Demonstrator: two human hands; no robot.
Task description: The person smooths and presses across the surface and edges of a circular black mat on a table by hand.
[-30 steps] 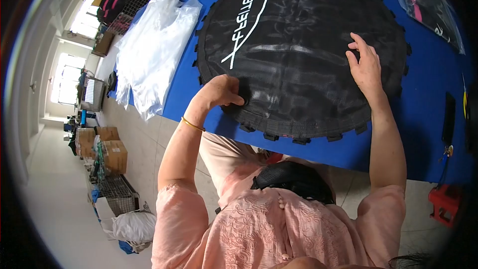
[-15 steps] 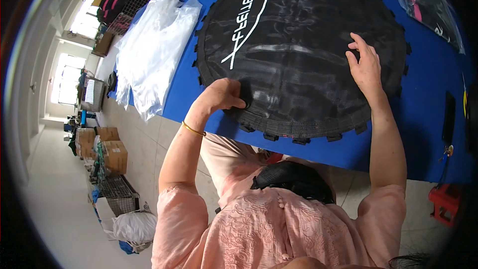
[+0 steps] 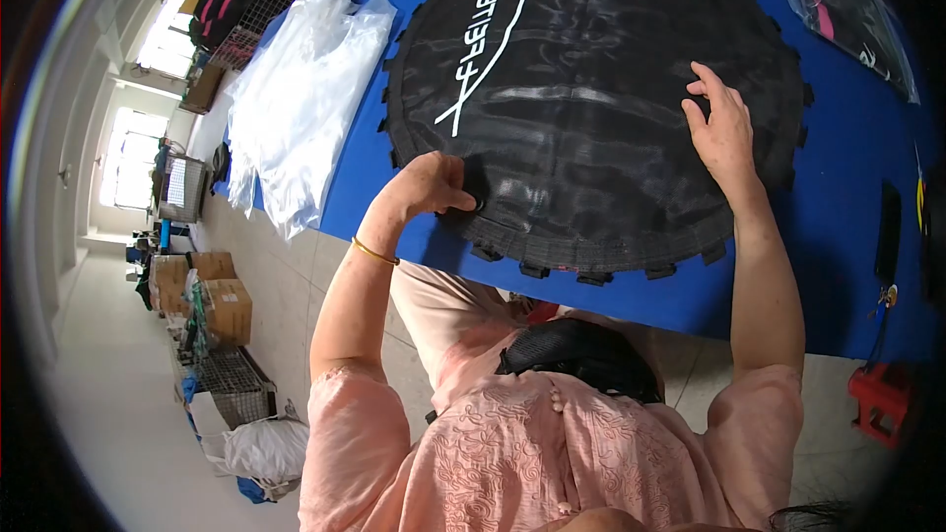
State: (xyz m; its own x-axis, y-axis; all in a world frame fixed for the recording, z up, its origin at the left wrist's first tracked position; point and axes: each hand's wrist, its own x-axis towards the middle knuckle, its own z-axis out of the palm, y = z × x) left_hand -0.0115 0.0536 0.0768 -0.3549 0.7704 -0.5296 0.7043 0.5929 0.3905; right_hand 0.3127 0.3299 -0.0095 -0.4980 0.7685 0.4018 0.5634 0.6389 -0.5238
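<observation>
A large round black mat (image 3: 591,128) with white lettering and tabs around its rim lies on the blue table (image 3: 838,236). At its lower left edge, my left hand (image 3: 437,184) has its fingers curled and its thumb pressed toward them, gripping the mat's edge. The fingertips are partly hidden in shadow. On the right part of the mat rests or hovers my right hand (image 3: 721,128), its fingers loosely spread with nothing between them.
Clear plastic bags (image 3: 305,99) lie on the table's left. A bagged black and pink item (image 3: 847,15) is at the upper right. A black strip (image 3: 888,232) lies far right, above a red stool (image 3: 880,404). Cardboard boxes (image 3: 229,310) stand on the floor at left.
My left hand has shifted slightly left, and the left side of the mat has moved a little the same way. My right hand has hardly moved.
</observation>
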